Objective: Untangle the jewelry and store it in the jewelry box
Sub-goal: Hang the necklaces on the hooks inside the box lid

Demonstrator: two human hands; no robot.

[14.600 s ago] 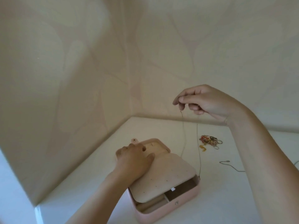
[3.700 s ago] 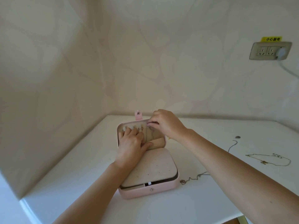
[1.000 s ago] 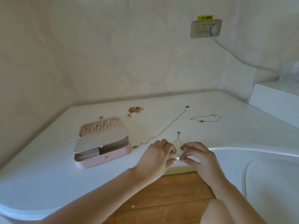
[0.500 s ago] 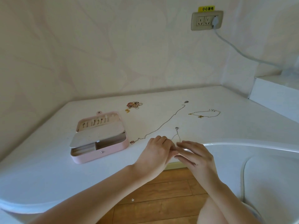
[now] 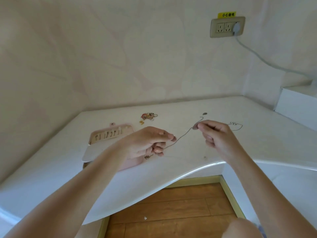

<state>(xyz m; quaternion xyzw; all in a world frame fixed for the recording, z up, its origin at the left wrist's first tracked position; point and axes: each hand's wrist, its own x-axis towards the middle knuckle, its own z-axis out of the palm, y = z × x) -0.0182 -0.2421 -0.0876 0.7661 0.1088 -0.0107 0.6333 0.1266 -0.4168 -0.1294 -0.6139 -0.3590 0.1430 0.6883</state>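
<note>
The pink jewelry box [image 5: 103,140] lies open at the left of the white table [image 5: 240,148], its hooked lid flat at the back; my left forearm hides its right part. My left hand [image 5: 149,143] hovers just right of the box with curled fingers, thumb and forefinger pinched together. My right hand [image 5: 214,136] is raised further right and pinches a small grey piece of a fine necklace [image 5: 194,127]. The chain held between the hands is too thin to trace. A long chain [image 5: 180,139] lies on the table below and between them.
A tangle of coloured jewelry [image 5: 149,116] lies behind the box. A gold necklace [image 5: 237,125] lies behind my right hand. A wall socket [image 5: 227,26] has a cable running to the right. A white block [image 5: 298,107] stands at the right. Wooden floor shows below the curved table edge.
Both hands have risen from the table's front edge and moved apart, taking the fine necklace with them. The view has turned slightly left and up.
</note>
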